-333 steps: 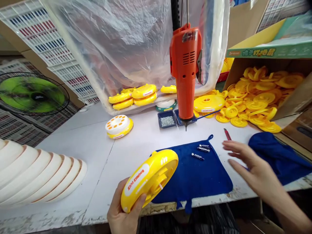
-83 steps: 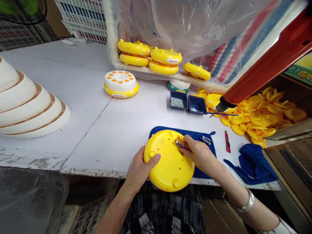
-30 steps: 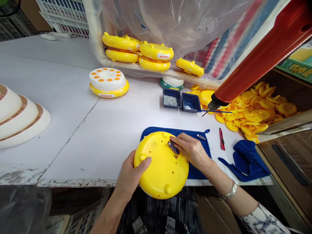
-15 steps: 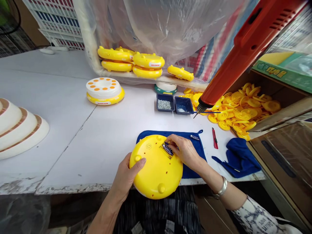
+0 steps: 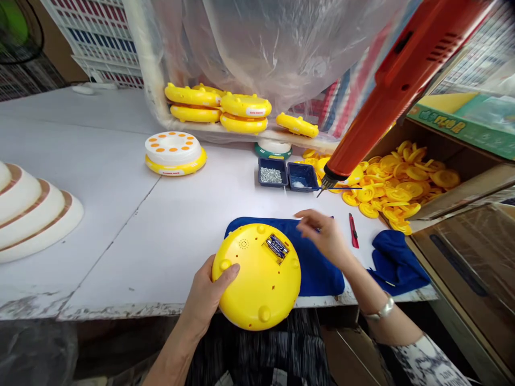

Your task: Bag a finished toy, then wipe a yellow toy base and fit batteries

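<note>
My left hand [image 5: 209, 292] grips a round yellow plastic toy base [image 5: 253, 289] by its left rim, thumb lying on top. The base faces up with its small feet, screw holes and a speaker grille showing. Dark batteries [image 5: 276, 246] lie in its uncovered battery compartment, near the upper right rim. My right hand [image 5: 322, 236] hovers above the blue cloth [image 5: 322, 276], right of the base, fingers apart and somewhat blurred. A loose battery on the cloth is mostly hidden behind that hand.
An orange-red electric screwdriver [image 5: 362, 128] hangs at upper right. Below it stand a dark tray of screws [image 5: 271, 174] and a pile of yellow discs [image 5: 394, 187]. A red cutter [image 5: 353, 230] lies right of the cloth. More yellow bases [image 5: 245, 107] line the back.
My right hand has left the battery compartment and moved right, over the cloth, uncovering the batteries. My left hand still holds the base in nearly the same place.
</note>
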Available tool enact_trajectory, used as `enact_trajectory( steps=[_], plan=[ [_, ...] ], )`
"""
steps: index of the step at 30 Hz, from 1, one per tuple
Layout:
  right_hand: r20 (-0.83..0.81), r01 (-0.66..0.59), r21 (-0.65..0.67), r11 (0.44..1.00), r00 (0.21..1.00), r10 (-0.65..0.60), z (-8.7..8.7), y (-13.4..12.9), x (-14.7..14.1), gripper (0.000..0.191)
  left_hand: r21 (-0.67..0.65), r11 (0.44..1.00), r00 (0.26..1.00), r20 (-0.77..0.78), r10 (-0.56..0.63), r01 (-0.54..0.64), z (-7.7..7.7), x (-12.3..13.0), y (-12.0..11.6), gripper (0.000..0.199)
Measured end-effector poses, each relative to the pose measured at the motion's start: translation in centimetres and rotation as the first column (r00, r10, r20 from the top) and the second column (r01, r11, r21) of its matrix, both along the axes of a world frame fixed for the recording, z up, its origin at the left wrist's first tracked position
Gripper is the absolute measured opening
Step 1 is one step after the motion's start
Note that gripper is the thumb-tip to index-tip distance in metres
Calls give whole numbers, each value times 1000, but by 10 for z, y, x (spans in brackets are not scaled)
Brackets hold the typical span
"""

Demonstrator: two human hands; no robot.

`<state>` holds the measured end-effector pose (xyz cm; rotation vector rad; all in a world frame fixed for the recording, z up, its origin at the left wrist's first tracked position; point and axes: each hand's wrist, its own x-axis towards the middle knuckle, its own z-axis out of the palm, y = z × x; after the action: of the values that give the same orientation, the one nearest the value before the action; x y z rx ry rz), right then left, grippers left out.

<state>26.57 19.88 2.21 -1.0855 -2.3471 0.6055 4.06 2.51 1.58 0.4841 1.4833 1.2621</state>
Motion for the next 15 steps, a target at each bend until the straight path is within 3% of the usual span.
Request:
enact_trajectory(
  steps=[3, 6, 11, 15],
  plan=[
    [36, 175, 61, 983, 983, -178, -4, 21, 39, 23, 10, 1000, 1000, 4, -18, 18, 0, 1, 0, 69],
    [140, 208, 95, 974, 965, -219, -14, 30, 60, 19, -16, 1000, 1000, -11, 7, -7, 0, 0, 0, 66],
    [240, 175, 116, 978, 950, -199, -27, 26, 59, 18, -11, 1000, 1000, 8, -15, 15, -3, -2, 0, 66],
    [211, 136, 88, 987, 965, -152, -13, 18, 48, 20, 36, 999, 999, 19, -38, 38, -9, -4, -2, 62]
  ],
)
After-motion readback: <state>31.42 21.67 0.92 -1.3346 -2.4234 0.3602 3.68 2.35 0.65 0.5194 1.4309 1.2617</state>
